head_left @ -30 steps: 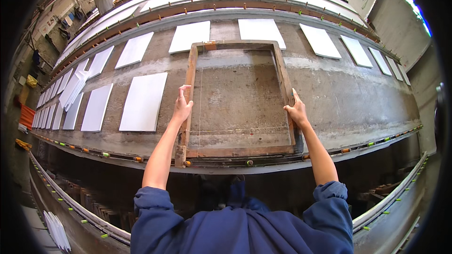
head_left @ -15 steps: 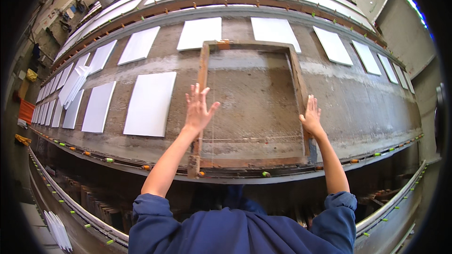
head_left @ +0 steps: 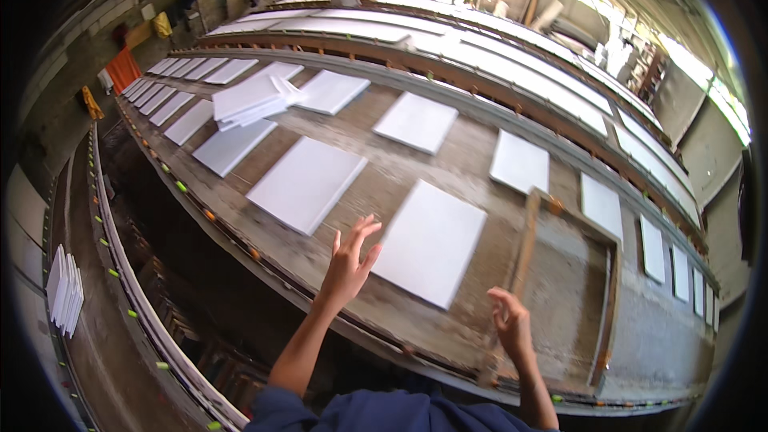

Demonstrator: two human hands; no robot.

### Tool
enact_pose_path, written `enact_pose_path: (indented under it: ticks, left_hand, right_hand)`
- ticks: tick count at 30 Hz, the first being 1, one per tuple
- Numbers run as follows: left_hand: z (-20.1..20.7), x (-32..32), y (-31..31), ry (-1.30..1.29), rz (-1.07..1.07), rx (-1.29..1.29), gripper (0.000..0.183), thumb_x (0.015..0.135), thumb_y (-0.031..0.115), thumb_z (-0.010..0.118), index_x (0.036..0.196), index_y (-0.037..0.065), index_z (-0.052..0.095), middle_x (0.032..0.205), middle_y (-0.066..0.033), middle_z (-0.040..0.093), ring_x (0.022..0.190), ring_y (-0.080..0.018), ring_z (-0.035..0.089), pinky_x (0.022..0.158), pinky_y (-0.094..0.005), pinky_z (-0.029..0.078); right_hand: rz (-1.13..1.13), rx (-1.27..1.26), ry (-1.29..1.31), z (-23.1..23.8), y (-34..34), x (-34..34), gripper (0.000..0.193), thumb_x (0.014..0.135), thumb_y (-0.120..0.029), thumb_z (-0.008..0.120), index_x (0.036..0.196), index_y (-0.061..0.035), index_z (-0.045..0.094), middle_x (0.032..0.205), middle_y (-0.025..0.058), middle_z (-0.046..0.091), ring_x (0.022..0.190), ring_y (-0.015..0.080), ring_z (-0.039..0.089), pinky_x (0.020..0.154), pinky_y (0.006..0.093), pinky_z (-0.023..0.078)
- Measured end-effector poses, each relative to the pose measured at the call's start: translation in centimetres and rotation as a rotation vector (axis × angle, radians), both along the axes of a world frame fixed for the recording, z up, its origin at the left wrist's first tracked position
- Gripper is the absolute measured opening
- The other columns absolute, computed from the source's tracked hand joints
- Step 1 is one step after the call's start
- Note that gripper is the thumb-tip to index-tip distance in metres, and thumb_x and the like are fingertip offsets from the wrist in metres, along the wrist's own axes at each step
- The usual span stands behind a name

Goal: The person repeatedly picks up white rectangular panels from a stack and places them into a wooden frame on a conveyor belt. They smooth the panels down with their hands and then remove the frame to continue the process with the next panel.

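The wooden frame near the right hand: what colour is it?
The wooden frame is brown, seen best in the head view.

1 brown wooden frame (head_left: 526, 246) lies flat beside 1 white rectangle (head_left: 430, 244).

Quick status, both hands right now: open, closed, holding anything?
Left hand: open, nothing held, close to a white rectangular piece.
Right hand: open, loosely curled, nothing visible in it, near the wooden frame.

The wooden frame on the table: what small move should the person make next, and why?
Perhaps stretch the left hand toward the fanned white sheets: it looks empty, as does the right hand; the wooden frame surrounds bare tabletop, and those sheets lie loosely askew.
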State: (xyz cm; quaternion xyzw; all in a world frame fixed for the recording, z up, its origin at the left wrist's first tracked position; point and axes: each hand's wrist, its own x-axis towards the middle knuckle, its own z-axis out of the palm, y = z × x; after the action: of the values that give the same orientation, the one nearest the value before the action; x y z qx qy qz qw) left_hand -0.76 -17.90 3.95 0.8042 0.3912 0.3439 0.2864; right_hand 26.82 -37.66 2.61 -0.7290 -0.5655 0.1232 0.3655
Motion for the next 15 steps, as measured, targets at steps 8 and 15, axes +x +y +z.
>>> enact_pose_path:
  ticks: [8,15]
  left_hand:
    - [-2.6,-11.2,5.1,-0.401,0.298,0.030,0.020,0.093,0.008,0.049,0.109,0.004,0.060,0.112,-0.0104,0.063,0.108,-0.0258,0.058,0.093,-0.0356,0.044]
    - [-3.2,-15.1,7.6,-0.341,0.330,0.080,0.018,0.092,0.004,0.048,0.102,0.003,0.063,0.105,-0.0107,0.064,0.101,-0.0247,0.061,0.088,-0.0331,0.047]
  right_hand:
    - [0.162,0.007,0.057,0.7,13.6,-13.8,0.018,0.087,0.001,0.056,0.101,-0.0035,0.067,0.093,0.0119,0.069,0.085,0.0197,0.069,0.074,0.0293,0.052]
    - [0.263,0.004,0.149,0.1,17.8,-15.6,0.017,0.086,0.003,0.055,0.098,-0.0030,0.067,0.091,0.0110,0.069,0.083,0.0193,0.068,0.073,0.0290,0.053]
